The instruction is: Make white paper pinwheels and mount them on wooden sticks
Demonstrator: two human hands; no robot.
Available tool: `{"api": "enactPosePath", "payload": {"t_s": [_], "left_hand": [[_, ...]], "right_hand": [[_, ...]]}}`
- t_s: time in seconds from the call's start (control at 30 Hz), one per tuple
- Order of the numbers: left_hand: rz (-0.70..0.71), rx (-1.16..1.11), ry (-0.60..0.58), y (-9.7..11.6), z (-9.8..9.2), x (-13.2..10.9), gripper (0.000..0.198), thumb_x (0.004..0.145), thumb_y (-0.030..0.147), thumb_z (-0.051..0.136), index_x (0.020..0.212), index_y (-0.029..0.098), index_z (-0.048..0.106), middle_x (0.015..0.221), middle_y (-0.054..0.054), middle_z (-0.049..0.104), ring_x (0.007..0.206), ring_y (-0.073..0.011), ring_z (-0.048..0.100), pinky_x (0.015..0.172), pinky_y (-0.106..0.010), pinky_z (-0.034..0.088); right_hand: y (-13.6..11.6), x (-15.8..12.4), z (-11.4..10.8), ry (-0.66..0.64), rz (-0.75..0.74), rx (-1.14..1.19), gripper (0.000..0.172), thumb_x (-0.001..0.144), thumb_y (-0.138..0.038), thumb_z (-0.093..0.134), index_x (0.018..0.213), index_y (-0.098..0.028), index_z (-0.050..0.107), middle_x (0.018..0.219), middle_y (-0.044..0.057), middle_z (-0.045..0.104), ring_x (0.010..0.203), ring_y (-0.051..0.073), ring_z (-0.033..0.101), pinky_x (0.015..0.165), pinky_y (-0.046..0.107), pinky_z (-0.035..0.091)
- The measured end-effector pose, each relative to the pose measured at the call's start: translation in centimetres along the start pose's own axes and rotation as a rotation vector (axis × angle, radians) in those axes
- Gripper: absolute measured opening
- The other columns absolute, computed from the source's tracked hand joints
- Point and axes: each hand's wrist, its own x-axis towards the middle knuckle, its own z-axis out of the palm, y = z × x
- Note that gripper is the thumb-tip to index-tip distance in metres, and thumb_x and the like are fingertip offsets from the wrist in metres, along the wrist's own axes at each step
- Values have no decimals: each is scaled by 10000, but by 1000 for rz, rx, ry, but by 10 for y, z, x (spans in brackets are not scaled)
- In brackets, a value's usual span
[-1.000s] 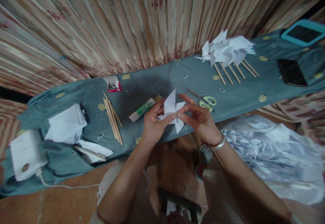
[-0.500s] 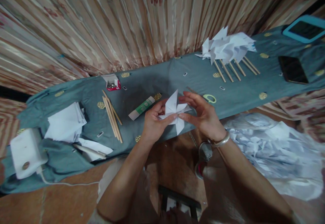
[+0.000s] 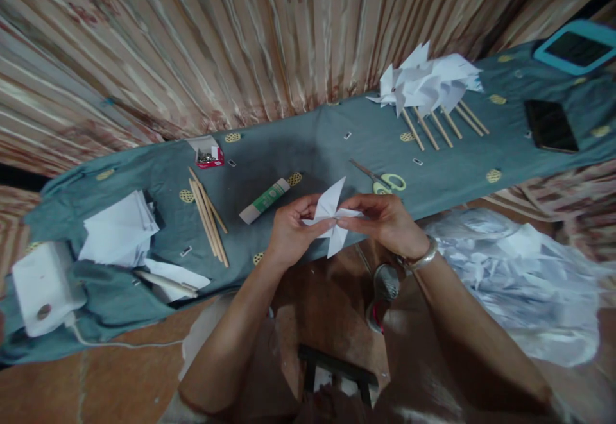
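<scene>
Both my hands hold a white folded paper pinwheel (image 3: 333, 213) just above the near edge of the blue-grey cloth table (image 3: 317, 148). My left hand (image 3: 291, 231) grips its left side with fingers curled. My right hand (image 3: 385, 222), with a silver bangle on the wrist, pinches the pinwheel's centre with fingertips pressed together. A green and white glue stick (image 3: 264, 200) lies just left of my hands, and scissors with yellow-green handles (image 3: 382, 180) lie just behind my right hand.
Several wooden sticks (image 3: 208, 217) and a red box of pins (image 3: 208, 154) lie to the left. White paper sheets (image 3: 120, 231) and a white device (image 3: 41, 286) are at far left. Finished pinwheels on sticks (image 3: 426, 87), a black phone (image 3: 550, 126) and a teal-framed tablet (image 3: 575, 45) are at the right. A plastic bag of paper (image 3: 514, 276) lies below.
My right hand has closed from spread fingers into a pinch on the pinwheel's centre, uncovering the scissors behind it. The pinwheel has tilted slightly and the view has shifted a little.
</scene>
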Motion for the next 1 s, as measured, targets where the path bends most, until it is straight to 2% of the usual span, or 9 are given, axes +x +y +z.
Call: {"api": "enactPosePath", "payload": {"t_s": [0.33,0.53,0.7,1.0], "left_hand": [[73,103,56,-4,0,1,404,620,302,828,972,141,710,817,-35,739,716,-160,666,677,-254,519],[107,105,105,-5,0,0,441,608,303,836,997,141,705,847,-45,749,732,-164,673,685,-253,521],[105,105,149,-1,2,0,442,592,283,846,983,139,701,786,-30,745,691,-153,667,661,-244,521],[71,74,152,4,4,0,486,563,316,866,987,150,696,701,7,713,611,-126,633,613,-233,512]], "right_hand": [[5,3,2,19,27,88,218,667,-344,807,718,-164,693,688,2,673,632,112,564,620,251,447],[4,3,6,46,14,106,240,664,-367,810,726,-166,696,705,6,684,637,115,573,622,255,467],[5,3,8,52,7,136,203,677,-331,806,737,-168,701,706,-1,687,643,109,582,643,251,477],[4,4,9,52,23,182,230,663,-365,818,722,-178,696,694,-12,679,637,109,577,647,256,480]]}}
